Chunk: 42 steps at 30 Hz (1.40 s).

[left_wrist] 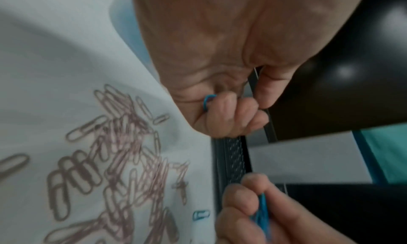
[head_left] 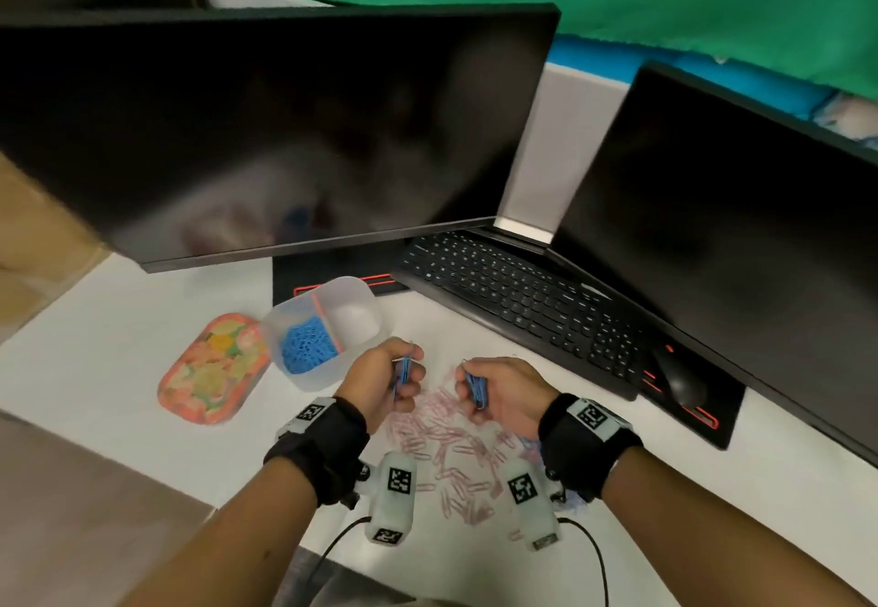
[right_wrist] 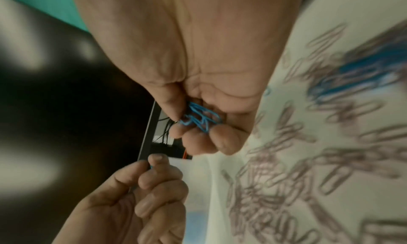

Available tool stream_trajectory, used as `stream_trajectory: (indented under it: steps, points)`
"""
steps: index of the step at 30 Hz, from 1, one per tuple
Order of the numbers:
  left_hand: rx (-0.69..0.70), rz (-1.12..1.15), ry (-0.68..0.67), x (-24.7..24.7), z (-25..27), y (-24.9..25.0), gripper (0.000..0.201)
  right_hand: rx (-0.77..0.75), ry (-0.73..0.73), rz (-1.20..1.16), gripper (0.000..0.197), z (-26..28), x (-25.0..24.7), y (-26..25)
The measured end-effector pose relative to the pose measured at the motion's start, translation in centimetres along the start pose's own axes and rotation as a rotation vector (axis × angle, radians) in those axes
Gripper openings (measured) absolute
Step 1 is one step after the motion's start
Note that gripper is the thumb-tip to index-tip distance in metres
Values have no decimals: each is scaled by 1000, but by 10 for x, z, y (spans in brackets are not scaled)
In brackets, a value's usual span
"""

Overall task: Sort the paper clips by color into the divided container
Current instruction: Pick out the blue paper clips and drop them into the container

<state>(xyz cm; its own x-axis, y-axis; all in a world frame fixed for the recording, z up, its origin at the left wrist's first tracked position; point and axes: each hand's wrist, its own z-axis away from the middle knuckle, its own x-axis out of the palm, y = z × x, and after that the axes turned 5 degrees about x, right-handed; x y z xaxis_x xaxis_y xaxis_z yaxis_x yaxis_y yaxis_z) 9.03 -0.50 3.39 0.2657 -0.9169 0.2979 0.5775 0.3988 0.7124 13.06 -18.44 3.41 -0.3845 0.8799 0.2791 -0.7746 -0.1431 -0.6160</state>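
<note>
Above the white bench (head_left: 119, 321), just in front of a loose heap of pink paper clips (head_left: 451, 454), the person holds both hands close together, each carrying a small bunch of blue paper clips. The left hand (head_left: 380, 383) has its fingers curled round a thin stack of blue clips (head_left: 404, 371), and the left wrist view shows one blue loop poking out beside a curled finger. The right hand (head_left: 503, 392) pinches its own tangle of blue clips (right_wrist: 199, 118) between thumb and curled fingers (right_wrist: 220, 139). The divided container (head_left: 304, 321), a translucent tub with a pink partition, stands just beyond and left of the left hand; its near-left compartment is heaped with blue paper clips (head_left: 306, 347), while the far-right compartment looks bare. Beside it lies a floral-patterned lid (head_left: 214, 369). The step in hand appears to be gathering the last blues from the mixed pile; a few remain near the right wrist. The next move likely calls for carrying both handfuls over the blue compartment and releasing them there without spilling across the partition, then starting on the pinks.
</note>
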Motion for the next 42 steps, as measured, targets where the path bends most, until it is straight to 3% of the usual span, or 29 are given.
stream_trajectory:
  steps: [4,12,17,19,22,25,29,31,34,37,39,42]
  points:
    - [48,114,139,-35,12,19,27,-43,-11,147,19,-18,51,-18]
    - [133,203,365,-94,26,49,20,-59,-12,295,15,-45,141,-54]
    - [155,203,399,-103,27,58,18,-81,44,406,15,-66,170,-62]
    - [163,181,402,-102,27,61,22,-89,80,435,22,-72,174,-63]
    - [152,139,429,-102,25,65,29,-70,114,451,17,-72,174,-66]
    - [174,64,482,-102,22,67,39,-116,122,392,15,-64,156,-68]
    - [336,-131,493,-90,20,66,14,-164,223,340,15,-45,95,-67]
    - [416,-248,424,-75,17,61,14,-175,339,351,14,-35,52,-60]
    - [490,-542,234,-45,4,47,28,-177,566,431,17,-20,-12,-45]
    - [510,-788,97,-12,-16,29,23,-151,747,540,25,-6,-62,-27]
    - [492,-928,27,9,-28,16,17,-123,808,701,32,1,-84,-14]
    - [434,-1126,-78,39,-49,-4,17,-62,784,918,29,11,-91,1]
